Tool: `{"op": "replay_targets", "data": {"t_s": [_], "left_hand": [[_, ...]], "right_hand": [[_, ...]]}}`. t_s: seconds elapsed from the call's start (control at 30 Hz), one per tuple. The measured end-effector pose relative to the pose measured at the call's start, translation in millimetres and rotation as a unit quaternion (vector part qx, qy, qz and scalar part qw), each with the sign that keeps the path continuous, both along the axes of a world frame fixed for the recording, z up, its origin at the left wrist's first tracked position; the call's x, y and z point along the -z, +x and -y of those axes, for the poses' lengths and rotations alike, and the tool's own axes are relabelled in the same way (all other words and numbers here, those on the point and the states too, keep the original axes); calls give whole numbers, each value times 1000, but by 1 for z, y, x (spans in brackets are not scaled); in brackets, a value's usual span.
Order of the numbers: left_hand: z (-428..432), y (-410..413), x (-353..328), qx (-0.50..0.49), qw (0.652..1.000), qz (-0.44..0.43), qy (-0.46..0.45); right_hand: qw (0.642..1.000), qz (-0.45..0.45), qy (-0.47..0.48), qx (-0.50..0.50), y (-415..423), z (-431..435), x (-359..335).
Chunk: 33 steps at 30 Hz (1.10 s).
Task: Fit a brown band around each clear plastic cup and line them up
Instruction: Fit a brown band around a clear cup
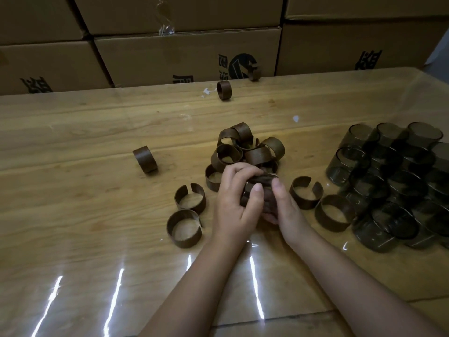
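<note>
Several loose brown bands lie about, and the risks run with them. Far left, a lone band [145,159] stands on its edge on the tabletop [73,190]; a jolt could likely set it rolling. Two flat bands [190,199] lie just beside the left wrist, where a forearm pulling back might sweep them. Centre: left hand [233,203] and right hand [284,207] both curl round one cup [258,184] with a brown band about it, held low over the tabletop. The fingers hide most of it, so I cannot tell whether the band is seated. Judgement: the split band could spring off, or the thin cup could slip or buckle under a hard squeeze. The band pile [247,149] is heaped just behind the fingertips; a forward push would scatter it. Right of the hands, two more bands [334,216] lie between the right wrist and the bare cups [393,186]. These stand tightly packed, and a careless reach may knock several over. No row of finished cups is in view. Room: a broad bare stretch lies left and near, the likeliest place for a line. The far edge backs onto cardboard boxes [170,57], with two stray bands [224,90] near it. The right side is crowded, with cups running out of frame. The near edge shows at lower right.
</note>
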<state>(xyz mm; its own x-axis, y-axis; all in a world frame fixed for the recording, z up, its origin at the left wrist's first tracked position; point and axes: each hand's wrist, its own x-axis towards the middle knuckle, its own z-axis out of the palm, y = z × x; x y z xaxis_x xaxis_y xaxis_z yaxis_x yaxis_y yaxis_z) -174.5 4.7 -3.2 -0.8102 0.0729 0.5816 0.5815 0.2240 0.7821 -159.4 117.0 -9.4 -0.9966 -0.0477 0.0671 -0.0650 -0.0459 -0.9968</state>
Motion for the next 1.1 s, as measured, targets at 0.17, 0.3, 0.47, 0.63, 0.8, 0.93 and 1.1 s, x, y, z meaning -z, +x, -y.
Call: {"op": "replay_targets", "data": {"t_s": [0.17,0.3,0.47,0.63,0.8,0.93,1.1], "left_hand": [[-2,4,-5,-1,999,25,48],[-8,6,-20,38,975,143,166],[-9,8,-27,56,933,262,242],[-12,5,-30,52,907,312,278],[-22,8,-27,39,951,233,201],[-27,4,-18,10,983,141,121],[-15,0,-2,27,998,44,18]], "right_hand": [[997,-62,45,18,3,2,-2],[986,-111,100,68,6,4,-3],[942,-228,199,143,10,2,-5],[907,-271,269,178,6,3,-2],[939,-228,198,165,3,2,1],[969,-128,140,161,0,3,3],[982,-67,95,151,-6,4,5]]}}
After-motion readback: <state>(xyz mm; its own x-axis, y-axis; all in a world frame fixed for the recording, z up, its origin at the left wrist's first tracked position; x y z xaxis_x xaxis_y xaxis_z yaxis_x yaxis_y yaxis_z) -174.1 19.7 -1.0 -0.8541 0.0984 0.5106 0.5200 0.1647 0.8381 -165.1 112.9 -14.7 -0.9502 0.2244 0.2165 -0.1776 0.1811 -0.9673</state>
